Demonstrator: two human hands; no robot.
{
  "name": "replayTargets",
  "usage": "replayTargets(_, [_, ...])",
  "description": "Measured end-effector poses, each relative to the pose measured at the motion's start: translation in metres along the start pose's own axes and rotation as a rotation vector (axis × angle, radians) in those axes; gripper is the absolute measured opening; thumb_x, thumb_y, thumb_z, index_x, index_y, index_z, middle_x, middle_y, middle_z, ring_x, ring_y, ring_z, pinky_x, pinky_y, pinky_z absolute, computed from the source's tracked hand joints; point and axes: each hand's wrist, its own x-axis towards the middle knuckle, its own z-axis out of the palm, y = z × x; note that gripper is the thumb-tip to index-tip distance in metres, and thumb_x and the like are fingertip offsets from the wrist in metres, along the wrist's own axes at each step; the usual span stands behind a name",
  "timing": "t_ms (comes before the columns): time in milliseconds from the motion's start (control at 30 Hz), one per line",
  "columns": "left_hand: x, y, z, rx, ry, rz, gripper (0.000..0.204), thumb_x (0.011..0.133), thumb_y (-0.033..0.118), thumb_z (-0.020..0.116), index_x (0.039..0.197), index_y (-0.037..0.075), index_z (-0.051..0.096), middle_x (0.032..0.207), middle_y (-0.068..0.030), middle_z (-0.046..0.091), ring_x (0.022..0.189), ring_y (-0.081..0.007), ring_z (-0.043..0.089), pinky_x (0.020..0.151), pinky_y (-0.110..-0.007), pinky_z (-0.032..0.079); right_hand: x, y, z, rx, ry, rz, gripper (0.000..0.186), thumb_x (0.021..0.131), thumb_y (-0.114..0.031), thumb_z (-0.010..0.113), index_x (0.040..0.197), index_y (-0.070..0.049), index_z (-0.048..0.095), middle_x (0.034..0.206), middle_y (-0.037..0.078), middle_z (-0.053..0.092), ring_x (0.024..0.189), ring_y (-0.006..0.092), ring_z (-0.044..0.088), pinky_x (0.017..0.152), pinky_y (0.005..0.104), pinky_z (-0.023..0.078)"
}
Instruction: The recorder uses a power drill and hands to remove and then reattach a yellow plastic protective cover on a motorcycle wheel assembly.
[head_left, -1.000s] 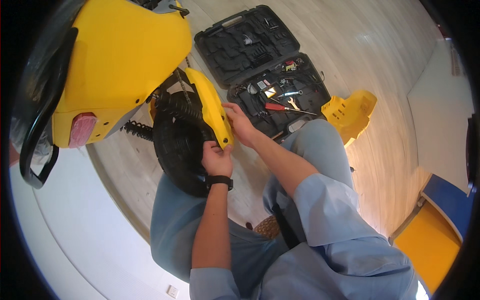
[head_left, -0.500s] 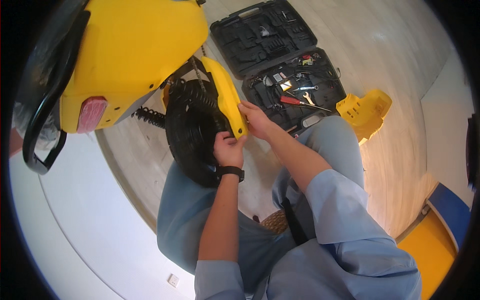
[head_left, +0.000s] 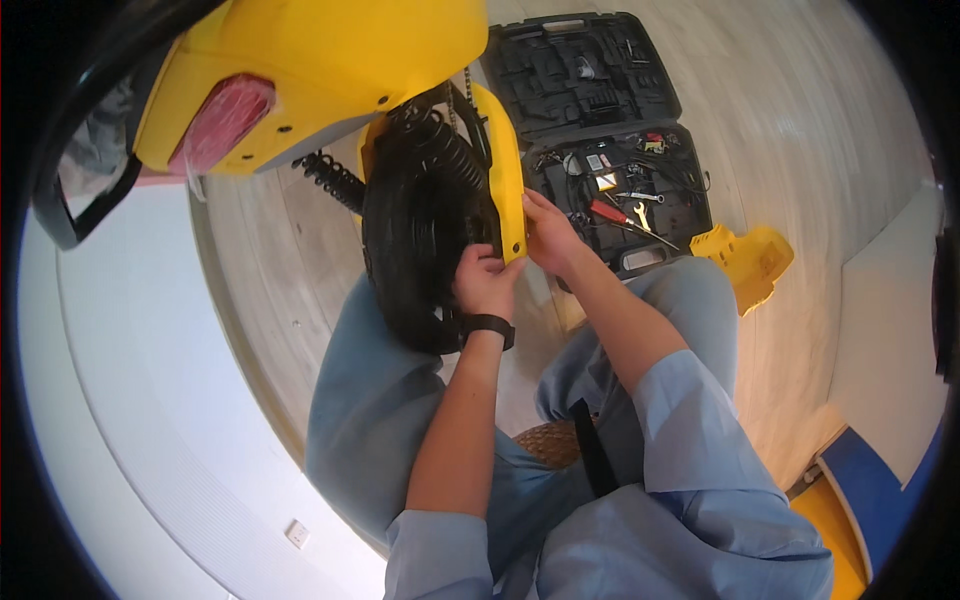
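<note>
A long yellow chain cover [head_left: 506, 165] runs along the right side of a black rear wheel [head_left: 400, 280] on a yellow two-wheeler [head_left: 350, 50]. My left hand [head_left: 484, 284], with a black band on its wrist, grips the cover's lower end from the wheel side, fingers curled and thumb near a dark bolt hole. On the outer side, my right hand [head_left: 553, 238] holds the same cover by its edge, its fingertips partly hidden behind it. A black coil spring [head_left: 335, 182] and a chain [head_left: 469, 88] show around the wheel.
An open black tool case [head_left: 600, 130] lies beyond my right hand, with a red-handled screwdriver [head_left: 610, 211] and wrenches [head_left: 640, 197]. Right of it rests a loose yellow shell part [head_left: 755, 262]. A black handle bar [head_left: 85, 160] juts out at left. A white wall [head_left: 150, 400] borders the floor.
The view has shifted, so the two-wheeler, tool case and hands sit differently in the picture. Both hands keep their hold on the yellow cover, with little change in grip.
</note>
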Motion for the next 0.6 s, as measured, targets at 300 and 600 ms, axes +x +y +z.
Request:
replayTargets(300, [-0.002, -0.014, 0.015, -0.311, 0.057, -0.065, 0.057, 0.067, 0.002, 0.084, 0.111, 0.0, 0.048, 0.089, -0.0157, 0.069, 0.082, -0.0196, 0.067, 0.076, -0.03, 0.054, 0.003, -0.004, -0.012, -0.004, -0.045, 0.053, 0.036, 0.1, -0.017, 0.049, 0.133, -0.006, 0.047, 0.119, 0.007, 0.059, 0.109, 0.0206, 0.056, 0.097, 0.0358, 0.044])
replayTargets(600, [0.0, -0.013, 0.019, -0.086, 0.085, -0.031, 0.053, 0.062, 0.005, 0.086, 0.105, 0.002, 0.055, 0.087, -0.0129, 0.07, 0.078, -0.0197, 0.068, 0.074, -0.03, 0.053, 0.004, -0.009, -0.021, -0.044, -0.089, 0.046, 0.031, 0.099, -0.015, 0.05, 0.129, -0.006, 0.05, 0.113, 0.009, 0.062, 0.103, 0.0222, 0.06, 0.094, 0.0385, 0.048])
